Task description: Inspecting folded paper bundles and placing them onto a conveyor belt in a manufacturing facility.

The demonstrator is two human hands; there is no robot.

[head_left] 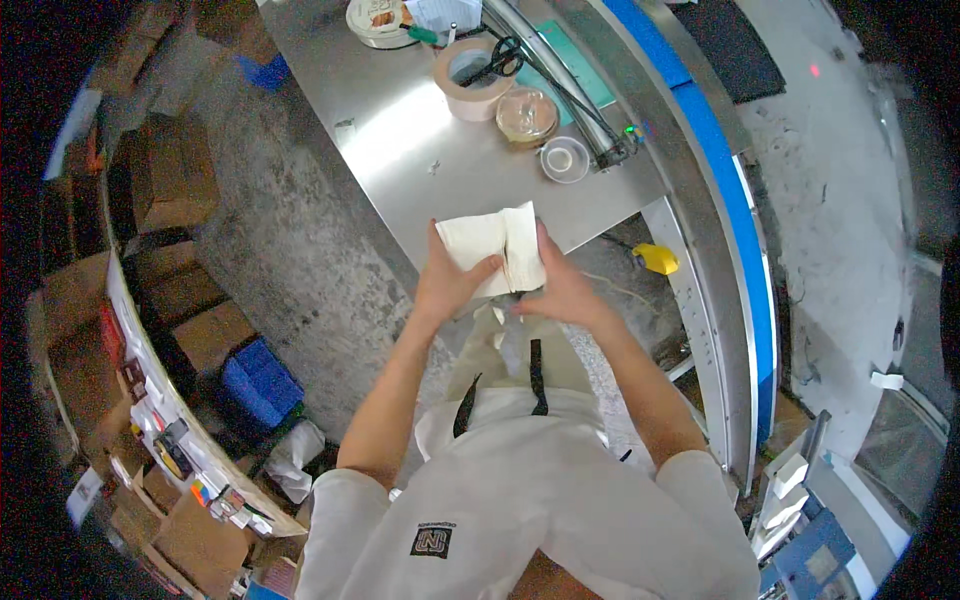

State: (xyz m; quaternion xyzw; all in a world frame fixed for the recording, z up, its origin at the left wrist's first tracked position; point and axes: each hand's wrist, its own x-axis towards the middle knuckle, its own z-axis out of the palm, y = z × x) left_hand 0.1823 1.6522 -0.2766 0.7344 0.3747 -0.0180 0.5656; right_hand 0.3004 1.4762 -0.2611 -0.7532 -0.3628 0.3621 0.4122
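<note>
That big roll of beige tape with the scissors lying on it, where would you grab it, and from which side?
Judging by its pose, grip the roll of beige tape by its outer wall, from the near left side. It lies flat on the steel table, hole up; the scissors rest across its far right rim and a clear round container crowds its right.

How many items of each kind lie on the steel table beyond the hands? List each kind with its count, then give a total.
Tape rolls: 3
Scissors: 1
Round tin: 1
Green-handled tool: 1
Total: 6
Separately, the left hand and right hand grip a folded white cloth.
</note>
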